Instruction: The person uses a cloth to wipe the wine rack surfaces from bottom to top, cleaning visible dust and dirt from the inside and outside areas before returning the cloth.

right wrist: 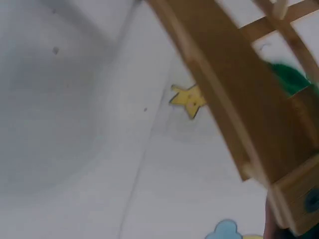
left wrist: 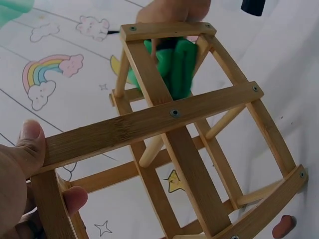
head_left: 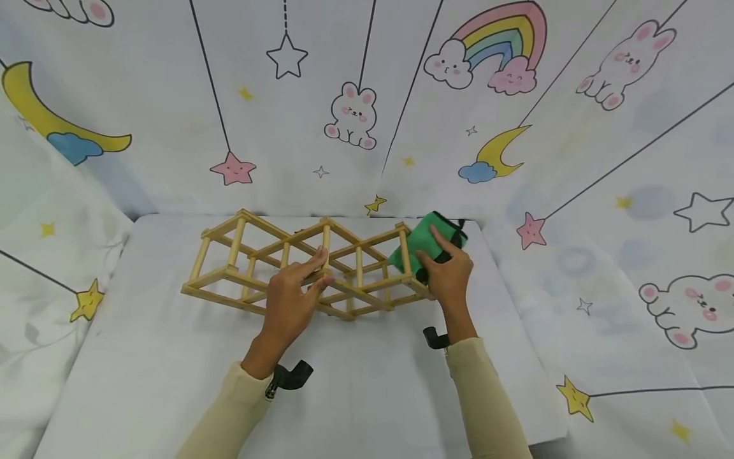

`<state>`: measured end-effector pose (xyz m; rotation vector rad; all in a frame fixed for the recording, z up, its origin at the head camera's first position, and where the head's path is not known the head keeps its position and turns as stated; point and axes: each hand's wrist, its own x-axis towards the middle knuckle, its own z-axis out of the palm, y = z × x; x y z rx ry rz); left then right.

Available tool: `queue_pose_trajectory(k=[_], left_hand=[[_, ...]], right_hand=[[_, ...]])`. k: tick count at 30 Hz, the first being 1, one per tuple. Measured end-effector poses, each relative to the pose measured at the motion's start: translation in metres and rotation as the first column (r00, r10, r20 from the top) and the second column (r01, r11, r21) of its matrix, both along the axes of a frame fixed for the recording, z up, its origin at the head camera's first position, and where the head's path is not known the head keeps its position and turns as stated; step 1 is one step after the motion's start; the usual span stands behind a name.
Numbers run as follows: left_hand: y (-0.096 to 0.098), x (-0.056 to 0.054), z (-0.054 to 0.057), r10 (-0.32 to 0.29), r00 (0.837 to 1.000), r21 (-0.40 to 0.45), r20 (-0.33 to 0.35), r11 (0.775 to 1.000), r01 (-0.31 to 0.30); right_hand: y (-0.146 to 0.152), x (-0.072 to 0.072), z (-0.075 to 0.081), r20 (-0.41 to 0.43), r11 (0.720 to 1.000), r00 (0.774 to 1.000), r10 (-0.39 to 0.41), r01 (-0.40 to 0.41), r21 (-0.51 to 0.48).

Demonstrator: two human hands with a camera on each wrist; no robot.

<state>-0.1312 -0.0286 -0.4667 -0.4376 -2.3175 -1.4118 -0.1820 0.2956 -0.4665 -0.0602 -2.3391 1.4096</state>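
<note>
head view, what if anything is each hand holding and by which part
Left hand: wooden rack, near its middle. Right hand: green bundle, by its near side.

1. In your head view, the light is soft and rather even; from which side it comes, I cannot tell.
2. On your white table (head_left: 355, 395) lie pale shadows with soft edges, near the wooden rack (head_left: 359, 266).
3. Toward the right edge, drawings on your printed cloth (head_left: 172, 127) look somewhat stretched.
4. Your left wrist view is dimmer, yet the wood grain stays readable.
5. Your right wrist view is greyish; the rack and green pouch (right wrist: 289, 77) appear blurred.
</note>
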Motion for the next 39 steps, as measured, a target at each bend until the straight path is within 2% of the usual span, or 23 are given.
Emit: queue_pose_trajectory(k=[3,5,6,7,9,13,16,18,20,23,24,26,27,28,30,31,32,33,34,36,37,38,39], left_hand=[[0.000,-0.001,-0.001,-0.020,1.000,0.007,0.004,1.000,0.020],[-0.001,-0.002,-0.001,-0.029,1.000,0.009,0.004,1.000,0.029],[-0.002,-0.003,-0.001,-0.031,1.000,0.015,0.002,0.999,0.031],[-0.003,-0.003,0.000,-0.029,1.000,0.020,0.000,0.999,0.029],[-0.005,-0.005,0.000,-0.021,1.000,0.028,-0.007,0.999,0.021],[-0.010,-0.007,0.000,-0.014,1.000,0.031,-0.020,0.999,0.015],[-0.013,-0.007,-0.001,-0.009,1.000,0.028,-0.025,1.000,0.010],[-0.016,-0.008,-0.001,-0.011,1.000,0.032,-0.020,0.999,0.012],[-0.018,-0.010,-0.001,-0.015,1.000,0.034,-0.016,0.999,0.016],[-0.020,-0.011,-0.001,-0.024,1.000,0.042,-0.008,0.999,0.024],[-0.020,-0.012,-0.002,-0.027,1.000,0.046,-0.007,0.999,0.027],[-0.020,-0.012,-0.001,-0.038,0.999,0.062,0.002,0.997,0.038],[-0.020,-0.012,-0.001,-0.043,0.999,0.070,0.007,0.997,0.043],[-0.020,-0.012,-0.001,-0.049,0.999,0.075,0.009,0.996,0.048],[-0.019,-0.012,-0.001,-0.060,0.998,0.085,0.016,0.995,0.059],[-0.018,-0.011,0.000,-0.064,0.998,0.086,0.019,0.994,0.062],[-0.018,-0.011,0.000,-0.063,0.998,0.085,0.020,0.994,0.062],[-0.018,-0.011,0.000,-0.062,0.998,0.083,0.020,0.995,0.060],[-0.018,-0.011,0.000,-0.060,0.998,0.082,0.019,0.995,0.058],[-0.017,-0.012,0.000,-0.060,0.998,0.083,0.022,0.995,0.058],[-0.017,-0.012,-0.001,-0.062,0.998,0.084,0.023,0.995,0.060],[-0.017,-0.012,-0.001,-0.066,0.998,0.088,0.024,0.994,0.064],[-0.017,-0.012,-0.002,-0.071,0.997,0.090,0.023,0.994,0.068]], right_hand=[[0.005,0.004,0.003,0.013,0.999,0.999,-0.040,0.040,-0.008],[0.010,0.008,0.010,0.093,0.998,0.994,0.059,-0.056,-0.031],[0.013,0.009,0.014,0.140,0.990,0.981,0.137,-0.134,-0.033],[0.015,0.008,0.018,0.197,0.976,0.956,0.217,-0.213,-0.041],[0.019,0.002,0.027,0.294,0.933,0.887,0.355,-0.354,-0.059],[0.022,-0.016,0.037,0.440,0.858,0.756,0.485,-0.509,-0.073],[0.015,-0.029,0.036,0.528,0.755,0.626,0.574,-0.655,-0.044],[0.007,-0.035,0.035,0.552,0.666,0.559,0.619,-0.746,0.008],[-0.004,-0.040,0.033,0.551,0.588,0.521,0.652,-0.806,0.066],[-0.016,-0.043,0.028,0.535,0.507,0.495,0.684,-0.851,0.139],[-0.020,-0.043,0.026,0.536,0.498,0.478,0.696,-0.859,0.119],[-0.027,-0.042,0.021,0.547,0.513,0.466,0.695,-0.855,0.077],[-0.030,-0.041,0.019,0.549,0.536,0.470,0.691,-0.843,0.047],[-0.034,-0.040,0.017,0.558,0.573,0.489,0.671,-0.819,0.028],[-0.040,-0.038,0.016,0.582,0.678,0.560,0.590,-0.735,0.019],[-0.044,-0.038,0.016,0.594,0.710,0.602,0.533,-0.701,0.074],[-0.048,-0.039,0.017,0.604,0.722,0.637,0.479,-0.677,0.143],[-0.052,-0.040,0.018,0.620,0.715,0.662,0.421,-0.663,0.221],[-0.056,-0.042,0.020,0.637,0.692,0.680,0.363,-0.655,0.303],[-0.062,-0.045,0.021,0.655,0.617,0.695,0.298,-0.663,0.423],[-0.064,-0.047,0.022,0.658,0.574,0.693,0.293,-0.678,0.459],[-0.063,-0.047,0.023,0.662,0.567,0.679,0.318,-0.696,0.441],[-0.060,-0.047,0.022,0.663,0.583,0.654,0.363,-0.715,0.386]])
